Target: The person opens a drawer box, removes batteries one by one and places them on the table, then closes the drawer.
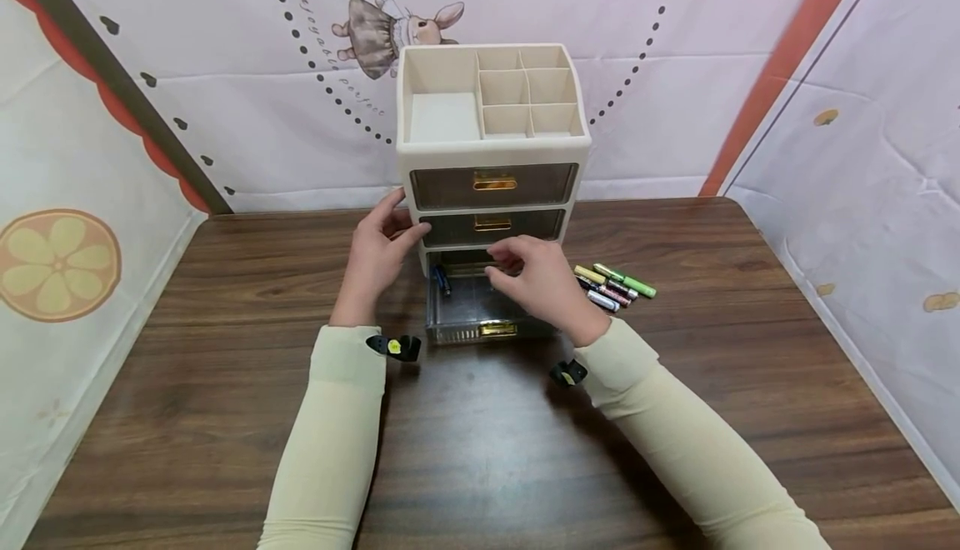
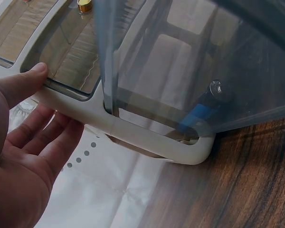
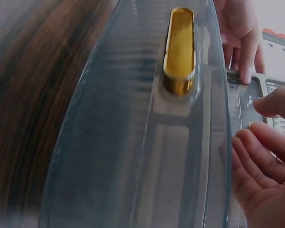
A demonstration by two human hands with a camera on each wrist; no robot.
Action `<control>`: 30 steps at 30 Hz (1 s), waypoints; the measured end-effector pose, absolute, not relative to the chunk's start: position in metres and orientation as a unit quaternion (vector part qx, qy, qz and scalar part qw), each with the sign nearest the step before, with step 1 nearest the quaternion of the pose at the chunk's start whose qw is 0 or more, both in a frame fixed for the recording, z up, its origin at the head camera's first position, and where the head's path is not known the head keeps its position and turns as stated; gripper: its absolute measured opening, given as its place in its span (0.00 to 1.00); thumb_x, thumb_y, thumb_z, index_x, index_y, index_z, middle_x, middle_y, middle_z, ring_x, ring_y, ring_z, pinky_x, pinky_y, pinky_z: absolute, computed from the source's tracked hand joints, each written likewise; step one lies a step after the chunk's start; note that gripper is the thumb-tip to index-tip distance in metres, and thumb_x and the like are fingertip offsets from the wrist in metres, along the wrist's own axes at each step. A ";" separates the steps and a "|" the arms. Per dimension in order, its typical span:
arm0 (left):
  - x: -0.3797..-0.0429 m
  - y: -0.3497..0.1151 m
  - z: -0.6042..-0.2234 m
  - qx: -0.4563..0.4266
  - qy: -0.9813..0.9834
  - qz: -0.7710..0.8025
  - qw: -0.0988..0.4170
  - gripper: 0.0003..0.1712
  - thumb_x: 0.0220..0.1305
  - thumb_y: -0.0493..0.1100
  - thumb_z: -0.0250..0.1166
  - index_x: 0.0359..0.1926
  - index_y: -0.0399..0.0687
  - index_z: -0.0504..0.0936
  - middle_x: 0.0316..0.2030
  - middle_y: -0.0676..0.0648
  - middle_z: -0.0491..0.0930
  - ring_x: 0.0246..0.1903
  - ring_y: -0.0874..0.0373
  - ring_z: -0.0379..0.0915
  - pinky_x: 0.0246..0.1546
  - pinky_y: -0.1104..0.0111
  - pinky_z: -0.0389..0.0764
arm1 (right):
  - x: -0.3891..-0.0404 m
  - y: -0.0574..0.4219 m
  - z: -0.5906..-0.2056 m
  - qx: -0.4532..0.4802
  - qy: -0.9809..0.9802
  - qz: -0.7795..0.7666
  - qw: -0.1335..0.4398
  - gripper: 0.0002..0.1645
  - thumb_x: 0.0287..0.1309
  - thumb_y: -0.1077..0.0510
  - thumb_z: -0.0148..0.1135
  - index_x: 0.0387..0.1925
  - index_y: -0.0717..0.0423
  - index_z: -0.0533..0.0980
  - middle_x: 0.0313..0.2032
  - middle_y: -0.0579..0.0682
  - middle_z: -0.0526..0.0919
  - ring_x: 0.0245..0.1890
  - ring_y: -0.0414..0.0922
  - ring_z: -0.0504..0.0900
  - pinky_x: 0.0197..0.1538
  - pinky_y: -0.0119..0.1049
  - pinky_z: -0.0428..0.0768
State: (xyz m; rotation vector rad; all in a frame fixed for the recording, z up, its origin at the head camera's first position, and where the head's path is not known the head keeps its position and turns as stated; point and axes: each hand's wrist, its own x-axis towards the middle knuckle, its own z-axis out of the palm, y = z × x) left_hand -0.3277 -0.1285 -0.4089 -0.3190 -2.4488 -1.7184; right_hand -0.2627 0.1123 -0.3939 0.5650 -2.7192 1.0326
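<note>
A cream drawer organizer [image 1: 495,146] stands on the table, its clear bottom drawer [image 1: 461,335] pulled out. My left hand [image 1: 372,258] holds the organizer's left side, the thumb [image 2: 31,80] on the front frame beside the middle drawer and the other fingers against the side wall. Over the pulled-out drawer is my right hand [image 1: 542,283], its fingers loosely bent and the thumb apart from them, with nothing seen between. In the drawer's back left corner lies a short dark-blue pen-like thing [image 1: 442,280], seen through the clear wall as a blue cylinder [image 2: 199,114] in the left wrist view.
Several short coloured pens [image 1: 611,286] lie in a pile on the wooden table [image 1: 225,383], right of the drawer. Two smoky drawers with gold handles [image 1: 495,184] are closed above. The organizer's top has open compartments [image 1: 442,117]. A printed cloth [image 1: 660,142] hangs behind.
</note>
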 end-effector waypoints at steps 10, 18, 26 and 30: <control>-0.328 -0.130 -0.408 -0.113 -0.810 -0.571 0.071 0.36 0.63 0.49 0.67 0.70 0.65 0.65 0.52 0.39 0.80 0.55 0.49 0.76 0.56 0.54 0.77 | -0.274 0.085 -0.391 0.178 -0.920 0.347 0.016 0.21 0.60 0.50 0.64 0.52 0.54 0.80 0.46 0.53 0.85 0.44 0.44 0.83 0.48 0.41 0.81; -0.324 -0.132 -0.407 -0.125 -0.812 -0.566 0.069 0.36 0.64 0.48 0.66 0.71 0.61 0.64 0.51 0.38 0.80 0.56 0.47 0.76 0.57 0.53 0.76 | -0.284 0.064 -0.395 0.167 -0.921 0.352 -0.010 0.21 0.60 0.52 0.64 0.53 0.56 0.80 0.47 0.54 0.86 0.46 0.45 0.83 0.50 0.43 0.81; -0.326 -0.134 -0.413 -0.125 -0.811 -0.567 0.074 0.36 0.63 0.51 0.66 0.71 0.63 0.65 0.51 0.39 0.80 0.55 0.47 0.77 0.56 0.53 0.76 | -0.293 0.050 -0.396 0.159 -0.932 0.325 -0.036 0.20 0.60 0.53 0.64 0.52 0.57 0.80 0.45 0.53 0.86 0.45 0.46 0.84 0.48 0.42 0.81; -0.328 -0.134 -0.413 -0.128 -0.809 -0.568 0.077 0.36 0.63 0.50 0.67 0.70 0.62 0.65 0.51 0.39 0.80 0.55 0.47 0.77 0.57 0.53 0.76 | -0.296 0.044 -0.395 0.159 -0.943 0.290 -0.048 0.18 0.61 0.53 0.63 0.50 0.57 0.81 0.43 0.52 0.87 0.42 0.45 0.84 0.46 0.41 0.82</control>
